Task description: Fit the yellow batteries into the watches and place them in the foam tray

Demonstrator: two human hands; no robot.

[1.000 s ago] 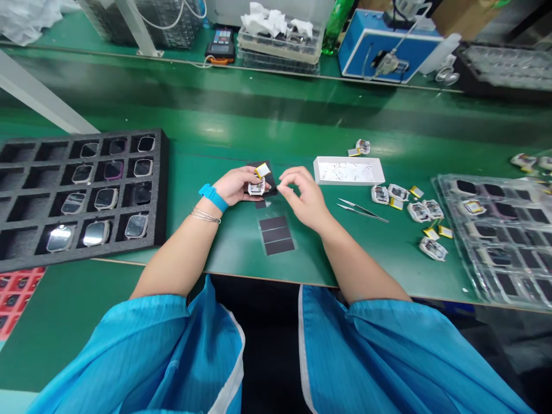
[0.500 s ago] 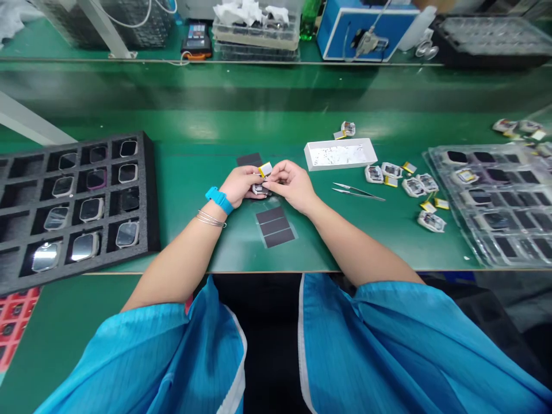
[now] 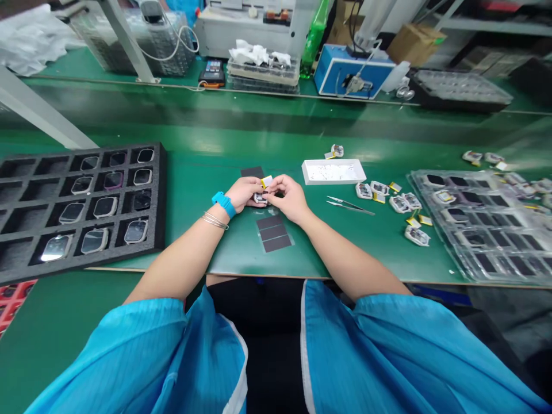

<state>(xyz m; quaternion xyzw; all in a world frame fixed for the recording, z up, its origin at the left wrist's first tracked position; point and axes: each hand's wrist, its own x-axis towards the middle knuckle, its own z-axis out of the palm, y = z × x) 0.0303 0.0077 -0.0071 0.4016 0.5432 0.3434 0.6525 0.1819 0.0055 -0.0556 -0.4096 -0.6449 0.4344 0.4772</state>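
Note:
Between thumb and fingers, my left hand (image 3: 242,194) holds a small opened smartwatch case (image 3: 259,198) just above the bench. A silver battery with a yellow edge (image 3: 267,181) sticks up from the case's far side. My right hand (image 3: 290,198) has thumb and forefinger pinched together at the case's right edge; whatever is between those fingertips is too small to make out. Just below the hands lies a clear sheet with black rectangular strips (image 3: 275,233), and another black strip (image 3: 252,172) lies behind them. Tweezers (image 3: 350,205) rest to the right of my right hand.
A black foam tray (image 3: 162,195) with watches stands left. Behind the tweezers is a white box (image 3: 334,180) holding tiny pieces. Several opened watch cases with batteries (image 3: 416,235) lie to the right, beside stacked clear trays (image 3: 448,253). A shelf with a blue machine (image 3: 345,72) runs behind.
The head view has tilted up and shifted, showing more of the back shelf. Both hands stay at the watch case with nearly the same grip.

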